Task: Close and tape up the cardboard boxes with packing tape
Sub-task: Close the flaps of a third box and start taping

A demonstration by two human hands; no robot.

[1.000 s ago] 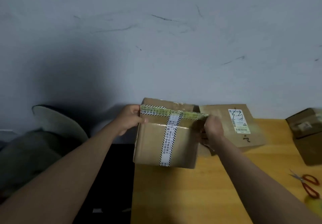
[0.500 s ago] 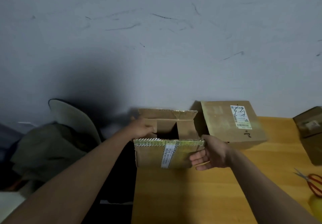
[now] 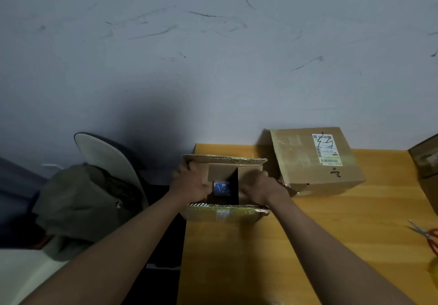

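left hand (image 3: pixel 192 186) and right hand (image 3: pixel 260 187) each press an inner flap of the open box (image 3: pixel 225 213); the flaps could spring back up once released, before tape goes on

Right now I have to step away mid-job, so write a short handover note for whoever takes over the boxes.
Left hand and right hand each press an inner flap of the open box at the near left corner of the wooden table; a small blue item shows inside.
Done: the labelled box behind it to the right appears closed.
Left: fold down the two inner flaps and the two long flaps, then tape the seam. No tape roll is clearly in view; scissors lie at the right edge. A third box is mostly cut off at the right, its state unclear.
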